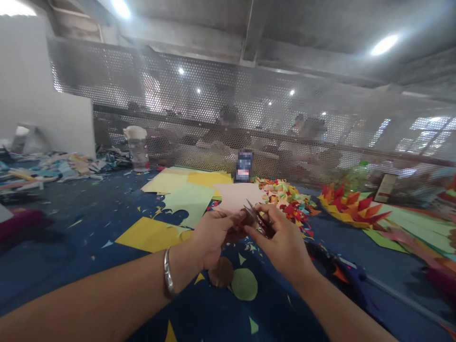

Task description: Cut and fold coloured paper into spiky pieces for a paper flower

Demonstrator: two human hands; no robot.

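Note:
My right hand [283, 240] is closed round a pair of small scissors [255, 214], their blades parted and pointing up and left. Close beside the blades, my left hand [217, 235] pinches a small brown piece of paper [248, 219], mostly hidden by the fingers. A brown paper circle [221, 272] and a pale green paper circle [244, 285] lie on the blue table below my hands. Just beyond them is a pale pink sheet [237, 194] with cut edges.
Yellow sheets [149, 235] and a scalloped light green sheet [190, 202] lie left. Colourful scraps [285, 192] are heaped behind my right hand, with an orange-red paper flower [351, 206] farther right. A phone [244, 165] and a lidded cup [137, 149] stand near the perforated screen [199, 99].

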